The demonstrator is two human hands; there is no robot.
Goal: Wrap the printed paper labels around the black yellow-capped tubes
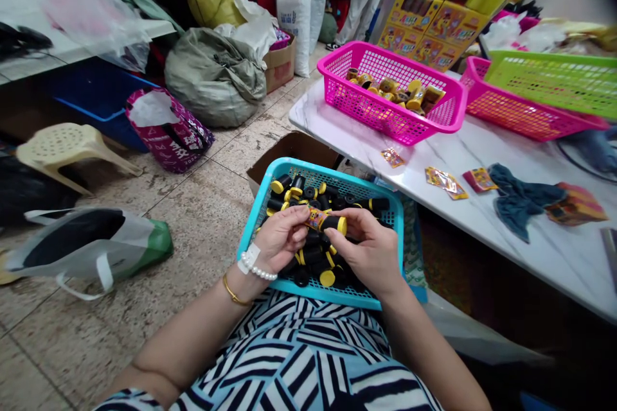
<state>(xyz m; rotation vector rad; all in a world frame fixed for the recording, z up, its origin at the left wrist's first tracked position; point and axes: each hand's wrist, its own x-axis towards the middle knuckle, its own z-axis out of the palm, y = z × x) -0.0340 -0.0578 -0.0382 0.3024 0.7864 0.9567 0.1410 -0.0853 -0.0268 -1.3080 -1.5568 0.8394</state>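
Over the blue basket on my lap, both hands meet at one small black tube with a yellow cap. My right hand is closed around its capped end. A colourful printed label covers the other end, and my left hand pinches it between thumb and fingers. Whether the label is stuck down or just slipped over the tube, I cannot tell. Below my hands, several black tubes with yellow caps lie loose in the basket.
On the marble-patterned table to the right stands a pink basket of labelled tubes. Printed label packs and a dark cloth lie nearer. A cardboard box is behind my basket; bags and a stool stand left.
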